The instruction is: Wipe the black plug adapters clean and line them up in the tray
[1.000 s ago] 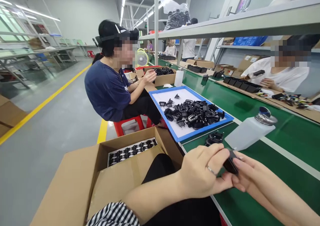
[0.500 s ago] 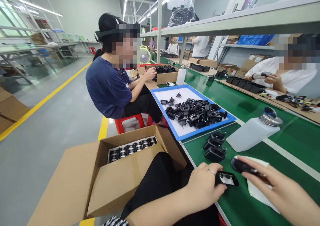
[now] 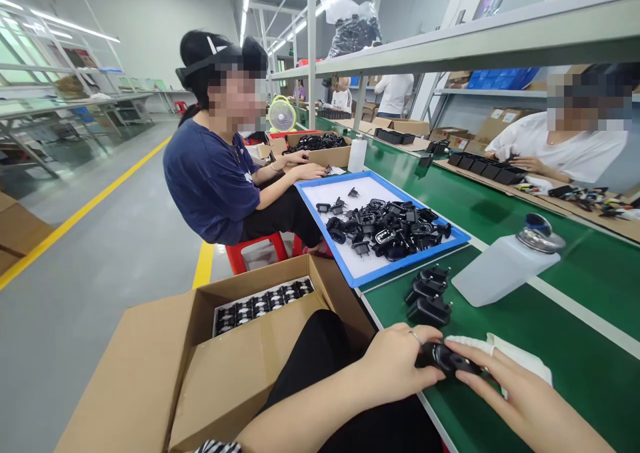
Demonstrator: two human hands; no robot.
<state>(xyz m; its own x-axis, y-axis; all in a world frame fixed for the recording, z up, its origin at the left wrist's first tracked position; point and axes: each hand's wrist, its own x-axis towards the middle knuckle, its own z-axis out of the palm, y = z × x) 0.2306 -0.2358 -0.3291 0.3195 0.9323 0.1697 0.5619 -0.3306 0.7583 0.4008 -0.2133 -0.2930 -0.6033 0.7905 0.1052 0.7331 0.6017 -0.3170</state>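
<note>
My left hand (image 3: 393,366) pinches a black plug housing (image 3: 428,354) between thumb and fingers, above the near edge of the green table. My right hand (image 3: 515,386) grips a black power plug (image 3: 463,363) from the right side, up against the left piece. Fingers partly cover both, so I cannot tell whether they are joined. A folded white cloth (image 3: 530,363) lies beneath my right hand. Just beyond my hands, several black plug adapters (image 3: 429,298) stand in a row on the green table (image 3: 575,319).
A blue-rimmed tray (image 3: 350,276) of loose plug parts lies farther back. Right of the row stands a white bottle (image 3: 505,269) with a metal top. An opened carton (image 3: 240,359) with packed units sits at my left. Co-workers sit beyond the tray and across the table.
My right hand has moved left, bringing its plug against the piece in my left hand. The cloth shows more. The seated co-worker's hands have lowered to the table.
</note>
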